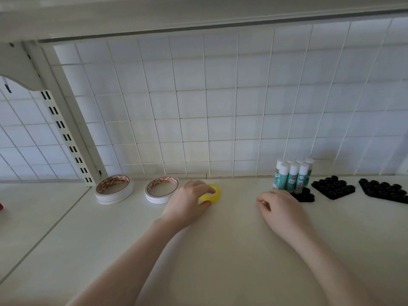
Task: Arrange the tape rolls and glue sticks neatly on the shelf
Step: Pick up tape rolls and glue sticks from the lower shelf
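Two stacks of white tape rolls with orange-printed cores lie flat at the back of the shelf, one at the left [114, 189] and one beside it [161, 189]. My left hand [187, 200] grips a small yellow tape roll [212, 193] that rests on the shelf just right of them. Several glue sticks [292, 176] with white caps and green labels stand upright in a black holder tray [303, 195] at the right. My right hand [279, 208] rests on the shelf just in front of that tray, fingers loosely curled, holding nothing.
Two more black holder trays [333, 187] [384, 191] lie flat at the far right. A wire grid back panel [220, 107] rises behind the shelf, and a slotted upright post [66, 138] stands at the left. The white shelf surface [220, 250] stretches toward me.
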### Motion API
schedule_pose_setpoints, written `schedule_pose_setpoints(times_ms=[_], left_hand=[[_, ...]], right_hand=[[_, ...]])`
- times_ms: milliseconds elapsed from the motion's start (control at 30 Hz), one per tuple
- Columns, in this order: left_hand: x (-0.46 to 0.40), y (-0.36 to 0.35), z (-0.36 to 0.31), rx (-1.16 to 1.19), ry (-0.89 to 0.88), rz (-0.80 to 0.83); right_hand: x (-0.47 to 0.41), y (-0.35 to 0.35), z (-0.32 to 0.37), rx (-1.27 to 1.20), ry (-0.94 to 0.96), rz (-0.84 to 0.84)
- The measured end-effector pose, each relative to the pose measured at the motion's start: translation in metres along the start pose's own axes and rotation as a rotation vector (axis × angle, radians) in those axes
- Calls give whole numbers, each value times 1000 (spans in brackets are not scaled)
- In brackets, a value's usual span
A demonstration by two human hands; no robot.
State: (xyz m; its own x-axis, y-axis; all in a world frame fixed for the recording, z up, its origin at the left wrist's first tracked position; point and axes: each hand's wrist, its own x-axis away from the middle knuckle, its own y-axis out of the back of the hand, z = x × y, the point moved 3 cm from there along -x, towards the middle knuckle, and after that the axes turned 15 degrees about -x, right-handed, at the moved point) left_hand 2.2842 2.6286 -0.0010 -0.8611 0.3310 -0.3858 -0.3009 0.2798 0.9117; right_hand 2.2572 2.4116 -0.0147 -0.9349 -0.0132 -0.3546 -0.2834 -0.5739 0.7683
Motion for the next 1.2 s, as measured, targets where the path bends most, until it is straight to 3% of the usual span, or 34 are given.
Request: schedule_pose_setpoints(times_ms=[100, 300, 433, 567, 933, 1200], left_hand=[[9, 7, -3, -39, 61, -23], [40, 23, -15, -99, 248, 0], [67, 31, -25, -124, 306, 34], [79, 32, -39, -74, 269, 42], [84, 24, -107, -74, 69, 46], [65, 10, -195, -48, 9, 55]], right_hand=[[3, 7, -1, 40, -24, -13], [19, 21, 3, 420, -81, 62], [38, 35, 7, 442, -71, 43], [74, 53, 0, 426, -78, -67], [142, 95, -26, 448, -330, -258], [189, 164, -91, 343, -391, -456]])
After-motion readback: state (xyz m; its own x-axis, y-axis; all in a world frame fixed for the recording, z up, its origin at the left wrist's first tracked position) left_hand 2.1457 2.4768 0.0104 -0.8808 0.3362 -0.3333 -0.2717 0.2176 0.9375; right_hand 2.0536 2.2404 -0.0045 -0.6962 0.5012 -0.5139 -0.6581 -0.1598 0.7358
